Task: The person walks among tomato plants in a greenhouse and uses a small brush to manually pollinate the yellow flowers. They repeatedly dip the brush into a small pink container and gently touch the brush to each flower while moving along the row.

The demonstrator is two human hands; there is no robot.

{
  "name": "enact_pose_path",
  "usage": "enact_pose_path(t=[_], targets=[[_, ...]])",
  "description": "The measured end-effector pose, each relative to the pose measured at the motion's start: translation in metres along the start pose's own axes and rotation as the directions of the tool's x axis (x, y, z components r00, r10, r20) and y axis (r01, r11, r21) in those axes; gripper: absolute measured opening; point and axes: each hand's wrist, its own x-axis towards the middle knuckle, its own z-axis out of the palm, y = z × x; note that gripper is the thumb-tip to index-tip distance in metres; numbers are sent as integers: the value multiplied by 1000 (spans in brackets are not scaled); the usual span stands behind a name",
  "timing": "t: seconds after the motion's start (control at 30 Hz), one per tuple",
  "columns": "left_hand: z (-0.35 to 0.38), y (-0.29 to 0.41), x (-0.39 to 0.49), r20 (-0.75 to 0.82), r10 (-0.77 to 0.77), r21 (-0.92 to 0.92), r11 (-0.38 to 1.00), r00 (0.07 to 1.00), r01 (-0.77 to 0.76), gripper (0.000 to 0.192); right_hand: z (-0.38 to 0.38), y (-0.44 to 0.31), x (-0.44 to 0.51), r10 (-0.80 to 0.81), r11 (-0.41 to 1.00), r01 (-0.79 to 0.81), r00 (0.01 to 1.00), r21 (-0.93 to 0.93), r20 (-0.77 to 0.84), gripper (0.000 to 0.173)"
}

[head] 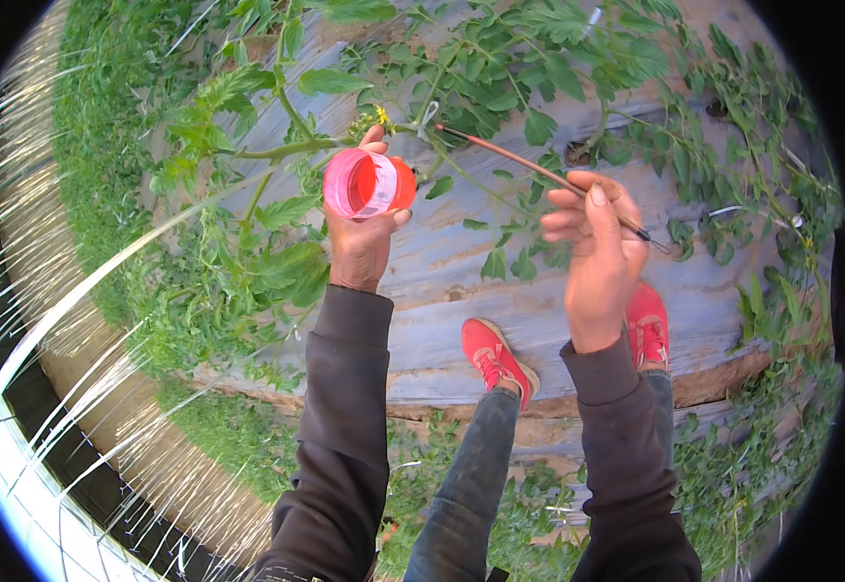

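Observation:
My left hand [364, 240] grips a small plastic cup [369, 183] of red liquid, pink at the rim and tilted so that its mouth shows. Just beyond its fingertips are a yellow tomato flower [382, 115] and small buds on a tomato plant's stem [299, 148]. My right hand [601, 233] holds a slender paintbrush [510, 155] between thumb and fingers. The dark brush tip points left, near a pale tie [428, 116] around the stem; whether it touches anything, I cannot tell. A thin wire loop sticks out at the brush's other end.
Leafy tomato plants [553, 73] grow through holes in silvery plastic mulch film [430, 313]. Pale strings [124, 254] rise along the left, one passing close to the plant. My red shoes [491, 353] stand on the film. More foliage [779, 422] lines the right.

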Motion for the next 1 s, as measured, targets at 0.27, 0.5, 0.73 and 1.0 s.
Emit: enact_pose_path(t=[0.27, 0.5, 0.73, 1.0], targets=[[2, 4, 1, -37, 9, -160, 987, 999, -14, 90, 31, 8, -11, -60, 998, 60, 995, -2, 74, 31], [-5, 2, 2, -41, 2, -236, 972, 999, -11, 92, 47, 19, 0, -55, 996, 53, 998, 75, 15, 30], [-6, 3, 3, -33, 14, -247, 969, 999, -22, 92, 55, 21, 12, -47, 999, 47, 998, 16, 29, 37], [-5, 3, 5, -49, 24, -242, 970, 999, -35, 92, 53, 21, 16, -87, 996, 87, 996, 16, 20, 38]])
